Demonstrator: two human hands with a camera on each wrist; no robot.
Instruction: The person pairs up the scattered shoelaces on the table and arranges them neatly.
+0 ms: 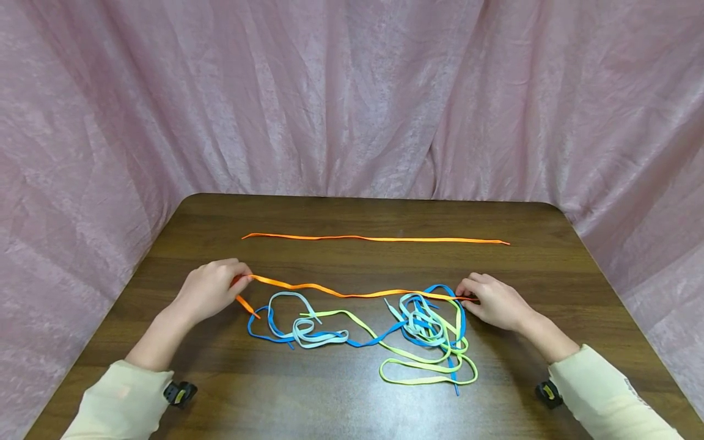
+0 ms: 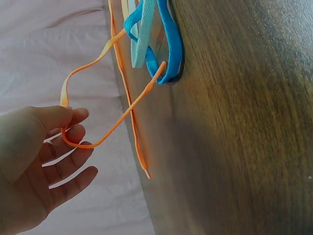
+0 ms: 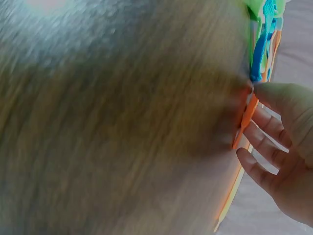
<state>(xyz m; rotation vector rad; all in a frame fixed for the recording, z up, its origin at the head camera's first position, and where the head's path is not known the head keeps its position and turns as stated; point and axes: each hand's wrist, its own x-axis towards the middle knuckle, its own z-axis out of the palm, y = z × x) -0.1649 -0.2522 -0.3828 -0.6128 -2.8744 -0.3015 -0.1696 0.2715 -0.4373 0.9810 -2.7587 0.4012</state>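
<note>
An orange flat shoelace (image 1: 341, 296) stretches from hand to hand across the middle of the table. My left hand (image 1: 214, 290) pinches it between thumb and index finger near its left end; in the left wrist view the short tail of the orange shoelace (image 2: 115, 126) loops down past the fingers. At the other end, my right hand (image 1: 497, 300) pinches it close to the tip, low over the wood, and the orange tip (image 3: 249, 112) shows below the thumb in the right wrist view. Beneath the lace lie tangled blue (image 1: 363, 344), light blue (image 1: 286, 293) and yellow-green (image 1: 429, 381) shoelaces.
A second orange shoelace (image 1: 374, 239) lies nearly straight along the far part of the brown wooden table (image 1: 330, 214). Pink curtains (image 1: 352, 98) hang behind and at both sides. A glare patch shines on the wood near the front.
</note>
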